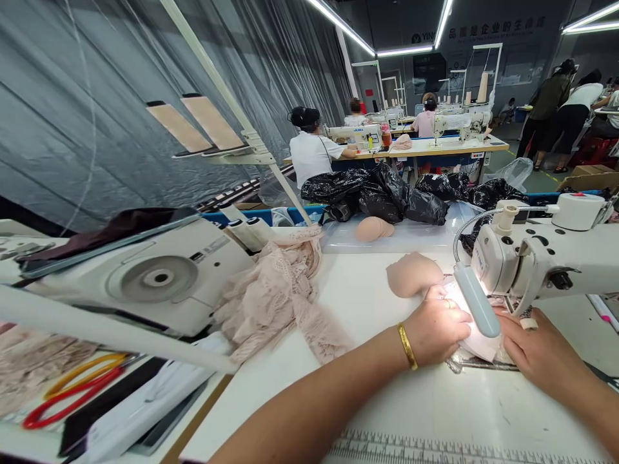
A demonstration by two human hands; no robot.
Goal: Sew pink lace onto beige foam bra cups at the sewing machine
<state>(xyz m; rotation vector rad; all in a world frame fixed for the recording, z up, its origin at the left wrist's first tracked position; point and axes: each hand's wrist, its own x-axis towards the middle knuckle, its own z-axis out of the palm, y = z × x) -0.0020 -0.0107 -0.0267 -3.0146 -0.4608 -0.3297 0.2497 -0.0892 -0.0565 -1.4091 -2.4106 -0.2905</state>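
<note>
My left hand (438, 327), with a gold bangle on the wrist, lies on a beige padded fabric piece (413, 274) and presses its near end flat under the sewing machine (541, 254). Its fingers are curled on the cloth beside the lit lamp arm (476, 299). My right hand (536, 351) rests on the same cloth just right of the needle area, fingers bent down on it, a tape wrap on one finger. The needle itself is hidden behind the lamp.
A heap of beige lace (280, 299) lies left of my hands. A second white machine (145, 277) and red-handled scissors (62, 393) sit at the far left. Black bags (382, 193) and another beige cup (373, 229) lie beyond. Other people sew at tables behind.
</note>
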